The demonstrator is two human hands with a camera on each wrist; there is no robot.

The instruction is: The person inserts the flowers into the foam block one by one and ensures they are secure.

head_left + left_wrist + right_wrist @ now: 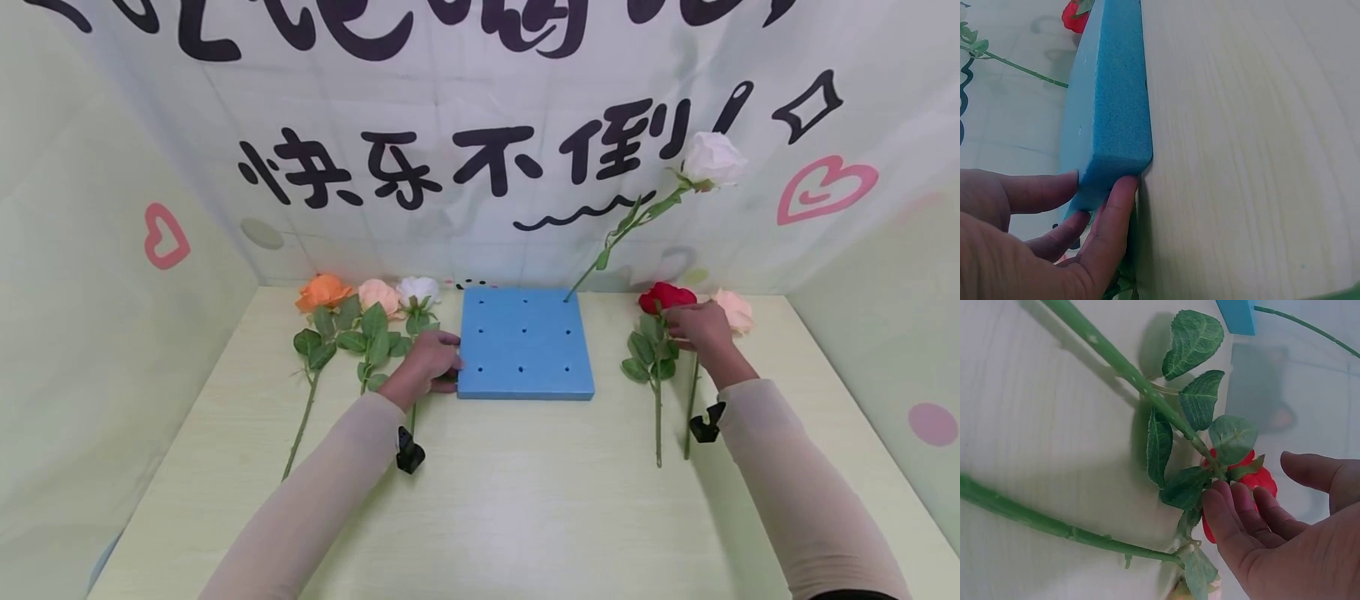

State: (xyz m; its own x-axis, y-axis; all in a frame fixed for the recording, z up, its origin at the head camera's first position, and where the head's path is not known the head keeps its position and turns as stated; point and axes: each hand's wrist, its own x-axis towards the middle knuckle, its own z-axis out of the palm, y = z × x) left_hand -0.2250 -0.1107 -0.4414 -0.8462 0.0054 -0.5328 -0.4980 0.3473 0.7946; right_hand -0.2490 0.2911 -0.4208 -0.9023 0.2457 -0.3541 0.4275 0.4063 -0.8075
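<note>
A blue foam block [522, 350] with rows of small holes lies flat on the table. My left hand [431, 365] grips its left edge, thumb on the top face and fingers against the side, as the left wrist view shows. In the block's back right hole a white rose [712, 160] leans to the right. My right hand [701, 329] is at the head of a red rose [667, 296]. In the right wrist view its fingertips touch or nearly touch the stem just below the bloom, with the thumb held apart. Beside it lies a pale pink rose [733, 311], partly behind the hand.
Left of the block lie an orange rose [324, 292], a peach rose [379, 296] and another white rose [418, 292], stems toward me. A printed cloth [465, 242] hangs behind the table [525, 500], with more cloth at both sides.
</note>
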